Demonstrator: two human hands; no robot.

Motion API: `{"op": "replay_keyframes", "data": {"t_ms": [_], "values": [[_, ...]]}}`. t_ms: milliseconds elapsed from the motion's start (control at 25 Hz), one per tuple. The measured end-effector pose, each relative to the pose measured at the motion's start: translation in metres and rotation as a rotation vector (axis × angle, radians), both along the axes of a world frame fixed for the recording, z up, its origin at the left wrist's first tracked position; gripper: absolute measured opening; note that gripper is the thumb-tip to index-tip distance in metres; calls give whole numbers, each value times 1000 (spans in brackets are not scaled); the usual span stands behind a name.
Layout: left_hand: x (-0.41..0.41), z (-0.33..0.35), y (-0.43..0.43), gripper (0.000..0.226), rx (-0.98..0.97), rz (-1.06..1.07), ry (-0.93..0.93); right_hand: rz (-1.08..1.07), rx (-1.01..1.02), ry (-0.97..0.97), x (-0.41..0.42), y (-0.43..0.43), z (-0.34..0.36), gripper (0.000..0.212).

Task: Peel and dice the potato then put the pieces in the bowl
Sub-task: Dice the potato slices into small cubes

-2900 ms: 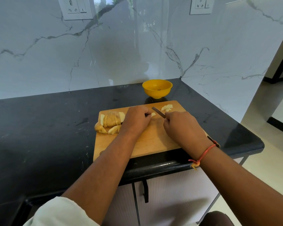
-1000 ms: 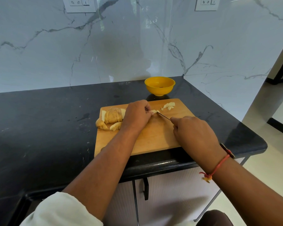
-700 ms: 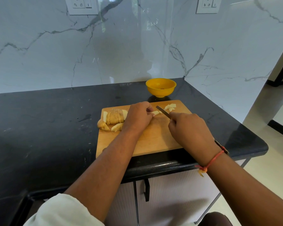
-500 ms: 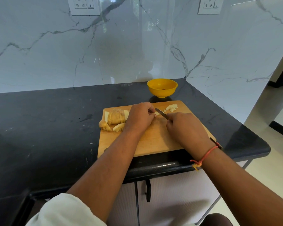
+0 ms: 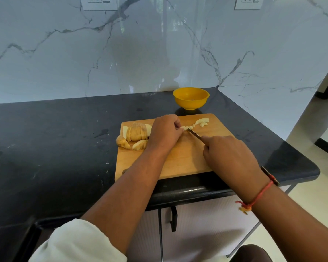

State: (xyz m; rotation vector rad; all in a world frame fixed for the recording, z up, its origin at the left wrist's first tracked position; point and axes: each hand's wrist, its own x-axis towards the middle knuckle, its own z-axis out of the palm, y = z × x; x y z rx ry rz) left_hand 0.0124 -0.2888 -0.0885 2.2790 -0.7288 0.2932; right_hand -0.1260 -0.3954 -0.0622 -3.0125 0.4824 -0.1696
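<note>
The potato strip lies on the wooden cutting board just right of the left hand, whose curled fingers pinch its left end. Its long axis runs out rightward toward the small heap of diced pieces. The right hand, nearer the person and further right, is wrapped round the hidden handle of the knife. The blade angles up-left across the strip, its tip meeting it beside the left fingertips. The next cut likely falls there, close to those fingers. The sliced potato stack waits left of the hand, and the yellow bowl stands beyond the board
</note>
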Motion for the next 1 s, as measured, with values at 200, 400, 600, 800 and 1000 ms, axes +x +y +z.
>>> {"op": "replay_keyframes", "data": {"t_ms": [200, 400, 600, 800, 1000], "values": [[0, 1, 1, 14, 22, -9, 8, -4, -56, -178, -12, 0, 5, 39], [-1, 2, 3, 16, -6, -17, 38, -11, 44, -184, 16, 4, 3, 33], [0, 2, 3, 8, -31, -18, 38, -13, 93, -133, 27, 6, -3, 34], [-1, 3, 1, 10, -24, 1, 40, 1, 106, -56, 21, 3, 0, 37], [-1, 3, 2, 11, -18, -9, 50, -11, 73, -32, 0, 2, 7, 44]]}}
